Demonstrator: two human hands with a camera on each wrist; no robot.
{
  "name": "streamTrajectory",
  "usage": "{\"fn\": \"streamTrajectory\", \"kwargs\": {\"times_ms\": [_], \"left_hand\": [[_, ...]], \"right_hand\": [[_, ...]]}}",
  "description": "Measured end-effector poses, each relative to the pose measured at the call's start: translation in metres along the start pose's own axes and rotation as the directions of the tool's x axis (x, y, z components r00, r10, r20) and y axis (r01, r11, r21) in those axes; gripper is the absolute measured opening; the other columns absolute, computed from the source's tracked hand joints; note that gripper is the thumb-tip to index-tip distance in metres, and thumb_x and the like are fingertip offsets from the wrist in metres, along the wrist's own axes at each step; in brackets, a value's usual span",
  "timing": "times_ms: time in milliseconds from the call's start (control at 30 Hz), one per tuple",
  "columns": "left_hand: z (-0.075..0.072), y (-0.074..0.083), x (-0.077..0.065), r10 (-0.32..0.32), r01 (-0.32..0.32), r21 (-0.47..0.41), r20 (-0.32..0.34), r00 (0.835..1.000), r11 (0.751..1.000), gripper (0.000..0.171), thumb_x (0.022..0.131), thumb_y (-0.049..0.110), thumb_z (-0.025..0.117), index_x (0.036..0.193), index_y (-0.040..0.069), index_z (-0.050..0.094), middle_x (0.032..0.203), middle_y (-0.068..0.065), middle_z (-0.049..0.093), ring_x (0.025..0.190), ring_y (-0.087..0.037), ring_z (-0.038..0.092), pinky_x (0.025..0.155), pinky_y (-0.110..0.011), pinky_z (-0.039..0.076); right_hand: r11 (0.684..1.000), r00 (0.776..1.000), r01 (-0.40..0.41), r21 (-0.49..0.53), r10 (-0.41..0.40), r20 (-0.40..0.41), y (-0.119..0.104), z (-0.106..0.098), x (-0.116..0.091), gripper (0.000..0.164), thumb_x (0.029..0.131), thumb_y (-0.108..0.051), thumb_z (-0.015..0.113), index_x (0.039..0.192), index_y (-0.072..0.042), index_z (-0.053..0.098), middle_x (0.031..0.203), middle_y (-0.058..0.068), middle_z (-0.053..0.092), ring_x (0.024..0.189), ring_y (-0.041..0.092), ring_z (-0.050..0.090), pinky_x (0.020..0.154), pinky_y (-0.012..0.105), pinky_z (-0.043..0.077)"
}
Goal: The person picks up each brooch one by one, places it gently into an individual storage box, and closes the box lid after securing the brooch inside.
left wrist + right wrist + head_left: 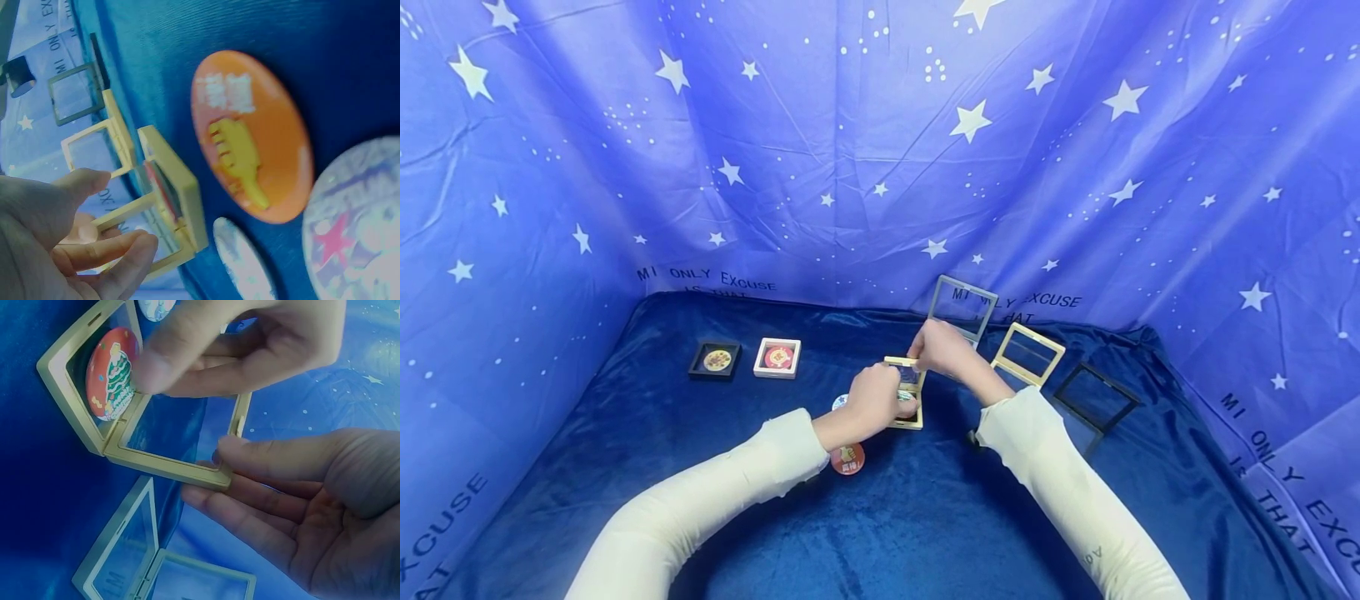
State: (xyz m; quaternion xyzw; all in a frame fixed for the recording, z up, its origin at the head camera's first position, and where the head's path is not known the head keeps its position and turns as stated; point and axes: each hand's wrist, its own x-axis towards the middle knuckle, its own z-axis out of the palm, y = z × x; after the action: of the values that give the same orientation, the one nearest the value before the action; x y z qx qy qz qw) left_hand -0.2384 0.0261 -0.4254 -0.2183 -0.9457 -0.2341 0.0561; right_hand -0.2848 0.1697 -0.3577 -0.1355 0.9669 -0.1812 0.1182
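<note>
A pale gold hinged display case [165,467] stands with its lid raised in the right wrist view. Inside its base sits a round red badge [112,375] with a Christmas tree on it. My right hand [946,346] pinches the lid's edge between thumb and fingers. The left hand [872,404] is over the case's base, its thumb close beside the badge; whether it touches is unclear. Its fingers are loosely bent, with a gap to the thumb in the left wrist view. An orange badge with a yellow hand [250,137] lies near the case.
Other raised-lid cases stand to the right: a grey one [934,302], a gold one [1039,335] and a black one [1097,410]. On the left are a black case [694,367] and a white case [758,371], each holding a badge. A purple badge [365,219] is nearby.
</note>
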Motion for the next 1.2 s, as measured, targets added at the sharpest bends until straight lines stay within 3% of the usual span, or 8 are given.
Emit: {"fn": "streamTrajectory", "kwargs": {"times_ms": [267, 400, 567, 800, 933, 1033, 1067, 1200], "left_hand": [[-0.021, 0.001, 0.005, 0.007, -0.011, -0.052, -0.079, 0.997, 0.999, 0.039, 0.089, 0.031, 0.08, 0.062, 0.008, 0.064, 0.052, 0.006, 0.04, 0.043, -0.006, 0.033, 0.041, -0.019, 0.023], [-0.03, -0.001, 0.009, -0.032, 0.019, -0.107, -0.121, 0.992, 0.994, 0.023, 0.089, 0.029, 0.078, 0.08, 0.008, 0.076, 0.062, 0.003, 0.063, 0.048, -0.004, 0.046, 0.043, -0.018, 0.035], [-0.041, -0.007, 0.016, -0.147, 0.123, -0.206, -0.105, 0.984, 0.971, 0.027, 0.09, 0.031, 0.076, 0.098, 0.005, 0.078, 0.083, -0.005, 0.076, 0.068, -0.015, 0.067, 0.057, -0.028, 0.052], [-0.047, -0.018, 0.022, -0.292, 0.298, -0.261, 0.065, 0.954, 0.918, 0.045, 0.092, 0.038, 0.072, 0.114, -0.001, 0.074, 0.104, -0.013, 0.076, 0.09, -0.025, 0.072, 0.079, -0.036, 0.058], [-0.047, -0.023, 0.026, -0.344, 0.381, -0.291, 0.17, 0.923, 0.878, 0.039, 0.093, 0.041, 0.071, 0.085, 0.003, 0.073, 0.07, -0.002, 0.064, 0.062, -0.014, 0.056, 0.057, -0.026, 0.045], [-0.045, -0.027, 0.03, -0.363, 0.433, -0.329, 0.253, 0.897, 0.839, 0.049, 0.094, 0.041, 0.07, 0.059, 0.011, 0.055, 0.051, 0.004, 0.042, 0.05, -0.012, 0.043, 0.048, -0.023, 0.032], [-0.045, -0.028, 0.032, -0.371, 0.451, -0.337, 0.277, 0.886, 0.827, 0.053, 0.095, 0.041, 0.07, 0.054, 0.014, 0.049, 0.049, 0.006, 0.037, 0.049, -0.012, 0.043, 0.046, -0.022, 0.031], [-0.044, -0.029, 0.03, -0.386, 0.496, -0.392, 0.328, 0.862, 0.775, 0.057, 0.096, 0.044, 0.068, 0.054, 0.016, 0.041, 0.049, 0.008, 0.033, 0.071, -0.025, 0.072, 0.063, -0.029, 0.056]], "right_hand": [[0.996, 1.0, 0.031, 0.086, -0.031, 0.003, 0.01, -0.012, -0.004, 0.013, 0.09, -0.015, 0.077, 0.097, -0.005, 0.081, 0.097, 0.011, 0.079, 0.082, 0.02, 0.07, 0.076, 0.035, 0.057], [0.986, 0.998, 0.049, 0.156, -0.053, 0.022, 0.019, -0.015, -0.005, 0.017, 0.095, -0.018, 0.071, 0.099, -0.005, 0.081, 0.093, 0.01, 0.078, 0.068, 0.015, 0.058, 0.068, 0.029, 0.047], [0.957, 0.997, -0.038, 0.287, 0.016, 0.078, 0.028, -0.01, -0.004, 0.028, 0.098, -0.025, 0.068, 0.11, -0.002, 0.078, 0.099, 0.011, 0.075, 0.08, 0.023, 0.063, 0.079, 0.038, 0.054], [0.868, 0.966, -0.232, 0.439, 0.15, 0.212, 0.036, -0.002, -0.001, 0.05, 0.102, -0.032, 0.062, 0.134, 0.006, 0.062, 0.122, 0.024, 0.071, 0.117, 0.038, 0.067, 0.104, 0.048, 0.052], [0.844, 0.953, -0.267, 0.465, 0.161, 0.256, 0.04, -0.001, 0.0, 0.056, 0.103, -0.035, 0.06, 0.139, 0.009, 0.056, 0.127, 0.028, 0.068, 0.119, 0.038, 0.067, 0.105, 0.048, 0.051], [0.836, 0.949, -0.272, 0.476, 0.15, 0.279, 0.044, 0.001, 0.0, 0.057, 0.104, -0.038, 0.058, 0.138, 0.008, 0.057, 0.127, 0.028, 0.067, 0.119, 0.038, 0.067, 0.105, 0.047, 0.051], [0.835, 0.948, -0.272, 0.479, 0.145, 0.285, 0.045, 0.001, 0.0, 0.057, 0.104, -0.039, 0.058, 0.138, 0.007, 0.057, 0.127, 0.028, 0.067, 0.119, 0.038, 0.067, 0.105, 0.047, 0.051], [0.835, 0.944, -0.267, 0.481, 0.127, 0.304, 0.05, 0.005, 0.001, 0.057, 0.105, -0.04, 0.055, 0.137, 0.007, 0.058, 0.127, 0.027, 0.068, 0.118, 0.035, 0.068, 0.104, 0.046, 0.052]]}}
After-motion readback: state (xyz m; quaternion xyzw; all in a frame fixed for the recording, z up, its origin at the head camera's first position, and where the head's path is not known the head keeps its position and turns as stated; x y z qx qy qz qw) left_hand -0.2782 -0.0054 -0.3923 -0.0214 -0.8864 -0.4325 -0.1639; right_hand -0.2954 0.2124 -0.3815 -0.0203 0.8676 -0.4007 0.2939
